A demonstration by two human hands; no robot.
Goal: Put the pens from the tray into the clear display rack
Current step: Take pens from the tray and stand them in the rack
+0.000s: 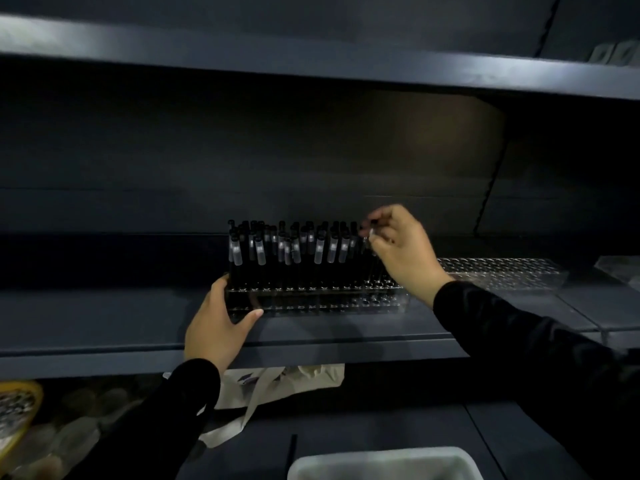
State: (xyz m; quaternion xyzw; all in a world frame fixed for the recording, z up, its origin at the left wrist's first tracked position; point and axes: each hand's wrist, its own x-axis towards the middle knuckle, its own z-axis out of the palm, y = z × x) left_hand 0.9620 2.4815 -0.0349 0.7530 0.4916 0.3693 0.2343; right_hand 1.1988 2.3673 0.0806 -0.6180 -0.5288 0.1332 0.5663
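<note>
A clear display rack [346, 299] with rows of holes sits on a dark shelf. Several black pens with frosted caps [294, 251] stand upright in its left and middle holes. My left hand [216, 323] grips the rack's front left corner, thumb along the front edge. My right hand [401, 247] is above the rack's right part and pinches the top of a black pen [370, 233] held upright over the holes. A white tray [384, 464] lies at the bottom edge of the view; its contents are hidden.
A second clear perforated rack [502, 271] lies on the shelf [104, 317] to the right. Another shelf [242, 60] hangs above. Below are a pale cloth bag [270, 386] and a yellow-rimmed container [17, 417] at left.
</note>
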